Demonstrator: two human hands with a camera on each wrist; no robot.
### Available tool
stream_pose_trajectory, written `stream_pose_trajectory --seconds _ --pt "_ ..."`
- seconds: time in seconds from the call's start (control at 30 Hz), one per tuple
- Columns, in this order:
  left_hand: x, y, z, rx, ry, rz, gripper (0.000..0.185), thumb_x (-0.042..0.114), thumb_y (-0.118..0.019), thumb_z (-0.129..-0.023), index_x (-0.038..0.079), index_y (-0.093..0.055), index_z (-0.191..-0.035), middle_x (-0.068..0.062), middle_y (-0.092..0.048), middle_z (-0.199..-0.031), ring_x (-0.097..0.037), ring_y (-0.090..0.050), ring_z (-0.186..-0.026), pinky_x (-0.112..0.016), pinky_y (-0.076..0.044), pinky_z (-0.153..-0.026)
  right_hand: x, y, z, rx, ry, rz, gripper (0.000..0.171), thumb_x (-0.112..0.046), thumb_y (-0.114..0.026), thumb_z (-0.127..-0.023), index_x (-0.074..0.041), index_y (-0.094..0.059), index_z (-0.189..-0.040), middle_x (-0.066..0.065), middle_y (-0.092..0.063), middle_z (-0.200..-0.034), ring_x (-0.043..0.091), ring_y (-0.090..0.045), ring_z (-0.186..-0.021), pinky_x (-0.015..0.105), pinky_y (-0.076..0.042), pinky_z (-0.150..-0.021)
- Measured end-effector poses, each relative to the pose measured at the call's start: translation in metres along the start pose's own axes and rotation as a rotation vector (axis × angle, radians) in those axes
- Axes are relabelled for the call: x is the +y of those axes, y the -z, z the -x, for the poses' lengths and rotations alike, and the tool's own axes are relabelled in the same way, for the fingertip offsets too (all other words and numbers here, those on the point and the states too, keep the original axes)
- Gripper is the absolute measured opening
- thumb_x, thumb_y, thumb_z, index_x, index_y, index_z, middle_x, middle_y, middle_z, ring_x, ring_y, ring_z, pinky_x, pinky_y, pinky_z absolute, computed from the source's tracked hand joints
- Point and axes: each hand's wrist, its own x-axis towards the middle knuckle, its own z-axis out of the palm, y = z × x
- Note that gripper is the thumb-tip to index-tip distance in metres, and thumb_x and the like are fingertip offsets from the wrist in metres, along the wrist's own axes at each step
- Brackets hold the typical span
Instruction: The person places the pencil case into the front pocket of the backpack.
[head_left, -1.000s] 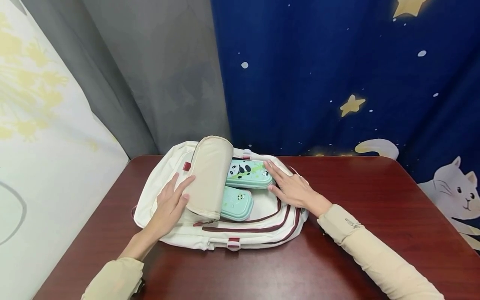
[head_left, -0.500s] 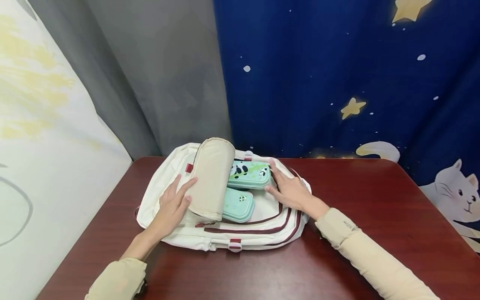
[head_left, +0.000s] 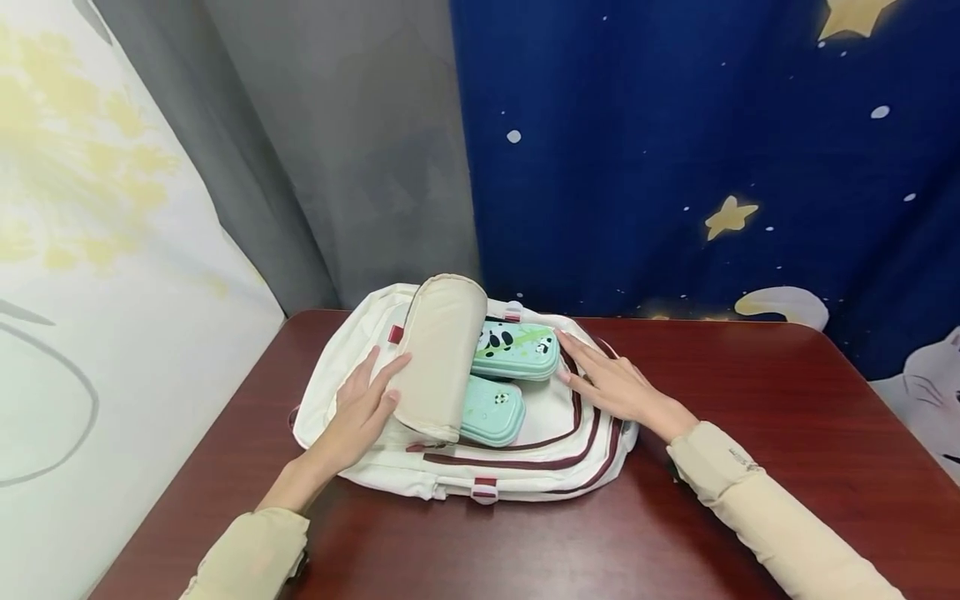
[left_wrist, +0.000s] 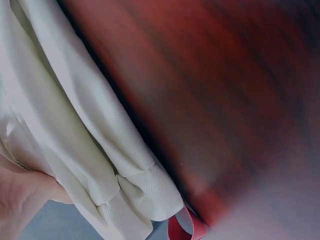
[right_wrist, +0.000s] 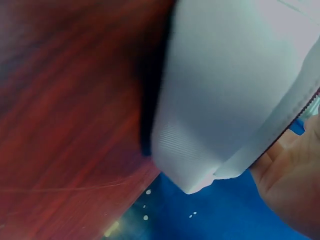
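A white backpack with dark red zips lies flat on the table. Its beige front pocket flap bulges over two mint-green pencil cases. The upper pencil case has pandas on its lid, and the lower one shows a small football print. Both have their left ends hidden under the flap. My left hand rests with spread fingers on the flap's left edge. My right hand has straight fingers, their tips right at the right end of the panda pencil case. In the right wrist view, the right hand is beside a zip.
The dark red wooden table extends around the backpack. Behind it hang a grey curtain and a blue curtain with stars. A red strap loop sticks out from the backpack in the left wrist view.
The head view has shifted, so everything sits a little further right. My right fingertips have slid off the panda pencil case's lid to its right end. My left hand stays on the flap.
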Motion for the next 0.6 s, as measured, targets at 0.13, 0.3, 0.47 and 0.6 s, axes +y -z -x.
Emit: stream_pose_trajectory --seconds 0.13,0.3,0.47,0.6 --pt "-0.002 0.0 -0.002 0.003 -0.013 -0.006 0.044 0.026 -0.042 -0.099 0.027 -0.036 -0.143 -0.024 -0.019 -0.148 -0.037 -0.014 -0.136 -0.065 -0.012 -0.097 0.005 -0.002 0.008 0.039 0.068 -0.003 0.064 -0.041 -0.046 -0.097 -0.018 -0.02 -0.15 0.002 -0.03 -0.149 0.025 -0.061 -0.099 0.036 -0.046 -0.066" --pt "-0.003 0.0 -0.002 0.01 -0.021 -0.009 0.045 0.026 -0.042 -0.099 0.029 -0.036 -0.143 -0.021 -0.019 -0.149 -0.035 -0.014 -0.137 -0.064 -0.011 -0.097 0.008 -0.003 0.014 0.055 0.116 -0.01 0.064 -0.04 -0.048 -0.096 -0.022 -0.02 -0.15 -0.001 -0.032 -0.148 0.022 -0.058 -0.106 0.042 -0.046 -0.076" --pt "-0.004 -0.002 -0.003 0.015 -0.032 -0.007 0.045 0.025 -0.042 -0.098 0.027 -0.036 -0.143 -0.022 -0.02 -0.149 -0.036 -0.014 -0.137 -0.064 -0.012 -0.097 0.009 -0.003 0.02 0.045 0.089 -0.011 0.064 -0.043 -0.048 -0.095 -0.028 -0.018 -0.15 -0.005 -0.034 -0.147 0.019 -0.059 -0.102 0.04 -0.045 -0.078" --pt "-0.003 -0.004 -0.003 0.023 -0.032 -0.003 0.045 0.025 -0.043 -0.098 0.027 -0.037 -0.142 -0.022 -0.02 -0.149 -0.036 -0.015 -0.136 -0.064 -0.012 -0.097 0.01 -0.004 0.025 0.029 0.078 -0.008 0.064 -0.044 -0.048 -0.095 -0.025 -0.021 -0.15 -0.003 -0.037 -0.145 0.016 -0.059 -0.097 0.039 -0.045 -0.078"
